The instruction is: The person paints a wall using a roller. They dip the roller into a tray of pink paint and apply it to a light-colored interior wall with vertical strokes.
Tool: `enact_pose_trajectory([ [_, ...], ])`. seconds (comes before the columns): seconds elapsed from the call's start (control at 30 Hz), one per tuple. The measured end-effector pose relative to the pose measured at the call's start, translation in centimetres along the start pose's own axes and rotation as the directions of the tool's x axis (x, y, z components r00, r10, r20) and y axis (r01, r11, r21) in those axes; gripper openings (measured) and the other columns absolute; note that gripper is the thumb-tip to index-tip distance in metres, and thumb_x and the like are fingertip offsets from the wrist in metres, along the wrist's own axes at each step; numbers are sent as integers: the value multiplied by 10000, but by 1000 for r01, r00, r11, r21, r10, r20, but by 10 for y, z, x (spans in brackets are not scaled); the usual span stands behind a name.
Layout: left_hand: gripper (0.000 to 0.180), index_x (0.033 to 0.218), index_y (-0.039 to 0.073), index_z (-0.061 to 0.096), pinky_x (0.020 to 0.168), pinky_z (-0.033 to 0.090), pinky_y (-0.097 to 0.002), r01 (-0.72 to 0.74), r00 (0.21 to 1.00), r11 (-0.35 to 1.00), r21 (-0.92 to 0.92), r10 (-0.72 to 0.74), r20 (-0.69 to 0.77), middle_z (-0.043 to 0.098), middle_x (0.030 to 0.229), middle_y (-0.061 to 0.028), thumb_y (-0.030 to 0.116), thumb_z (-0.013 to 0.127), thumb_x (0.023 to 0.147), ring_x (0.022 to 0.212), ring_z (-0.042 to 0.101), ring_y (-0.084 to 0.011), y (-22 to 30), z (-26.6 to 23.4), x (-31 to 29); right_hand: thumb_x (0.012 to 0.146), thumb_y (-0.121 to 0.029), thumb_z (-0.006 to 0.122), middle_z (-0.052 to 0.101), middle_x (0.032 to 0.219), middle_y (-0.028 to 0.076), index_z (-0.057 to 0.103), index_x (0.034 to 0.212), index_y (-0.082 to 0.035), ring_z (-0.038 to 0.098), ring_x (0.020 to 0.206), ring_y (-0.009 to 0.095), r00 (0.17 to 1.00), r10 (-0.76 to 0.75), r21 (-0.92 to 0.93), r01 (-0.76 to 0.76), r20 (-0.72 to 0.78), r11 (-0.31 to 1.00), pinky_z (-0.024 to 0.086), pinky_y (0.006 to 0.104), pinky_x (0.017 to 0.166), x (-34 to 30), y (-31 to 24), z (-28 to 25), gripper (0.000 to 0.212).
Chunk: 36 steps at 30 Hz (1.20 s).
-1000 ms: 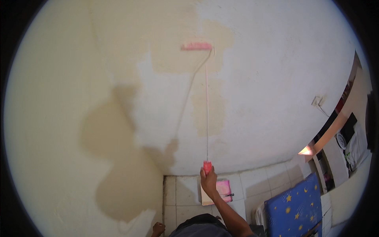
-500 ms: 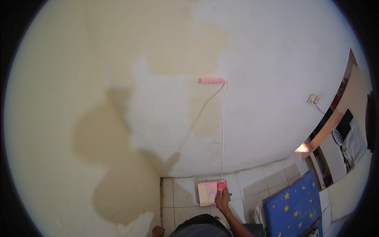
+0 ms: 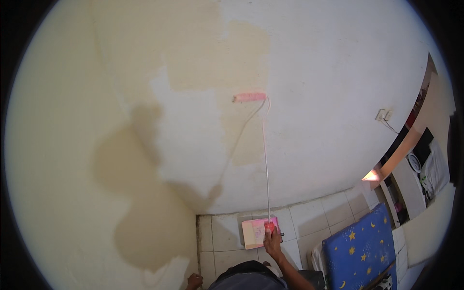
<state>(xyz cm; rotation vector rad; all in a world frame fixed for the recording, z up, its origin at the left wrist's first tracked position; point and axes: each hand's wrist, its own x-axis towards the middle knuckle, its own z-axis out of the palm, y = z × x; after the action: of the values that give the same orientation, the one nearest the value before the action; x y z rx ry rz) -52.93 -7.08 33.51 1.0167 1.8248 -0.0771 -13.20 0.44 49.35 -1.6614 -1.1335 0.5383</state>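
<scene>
My right hand (image 3: 273, 242) is closed around the red handle (image 3: 269, 225) of a long-framed paint roller. From it a thin pale rod (image 3: 265, 159) rises to the pink roller sleeve (image 3: 250, 97), which lies level at the wall, over a strip of cream paint (image 3: 241, 140). The sleeve is slightly blurred. Below the handle, on the tiles, sits a pink-smeared, cream-coloured flat box or tray (image 3: 250, 236), partly hidden by my right hand. My left hand (image 3: 195, 281) hangs low by the left wall, its fingers curled, with nothing visible in them.
Cream paint covers the left wall (image 3: 63, 145); the facing wall (image 3: 328, 106) is largely white. A blue mattress with stars and moons (image 3: 360, 251) leans at the lower right. A wall socket with a cable (image 3: 383, 115) and a shelf unit (image 3: 411, 193) are farther right.
The view has shifted a little, so the wall marks appear farther left. The roller stays over the same cream strip, its rod leaning slightly more left. My right hand keeps its hold.
</scene>
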Motion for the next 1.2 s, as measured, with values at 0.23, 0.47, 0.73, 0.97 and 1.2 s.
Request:
enact_pose_trajectory([
  [0.23,293,962,58,587,545,531,-305,20,999,999,38,-18,-42,664,787,-74,278,611,770,657,650,-166,-15,9,6,926,-443,398,530,621,228,455,910,52,561,589,407,999,27,-28,-26,24,999,402,458,520,44,-56,-7,499],
  [0.47,304,931,32,605,573,539,-316,-85,993,988,-131,74,-92,662,782,-91,278,630,753,656,654,-168,-27,14,26,937,-432,400,522,606,211,439,920,36,556,559,380,984,-175,63,177,-36,982,405,437,502,133,-160,3,470],
  [0.73,223,857,60,648,643,517,-326,-208,977,976,59,211,-43,652,790,-84,249,632,739,720,618,-197,-43,27,30,938,-407,401,538,625,235,442,934,37,575,589,405,993,-121,9,121,-3,993,402,463,503,61,-116,18,446],
  [0.97,283,876,42,650,636,541,-300,-109,990,994,-26,106,-92,671,798,-105,295,658,749,653,659,-180,-36,19,4,927,-432,431,522,601,210,459,919,38,548,539,360,980,-183,167,194,-78,967,398,429,496,128,-208,18,471],
  [1.2,309,888,28,636,797,508,-359,-15,989,992,122,33,-143,654,933,-103,318,598,785,838,641,-214,-21,19,-3,932,-447,400,534,618,212,462,940,36,568,577,377,984,-164,97,170,-72,981,407,434,513,103,-187,29,487],
])
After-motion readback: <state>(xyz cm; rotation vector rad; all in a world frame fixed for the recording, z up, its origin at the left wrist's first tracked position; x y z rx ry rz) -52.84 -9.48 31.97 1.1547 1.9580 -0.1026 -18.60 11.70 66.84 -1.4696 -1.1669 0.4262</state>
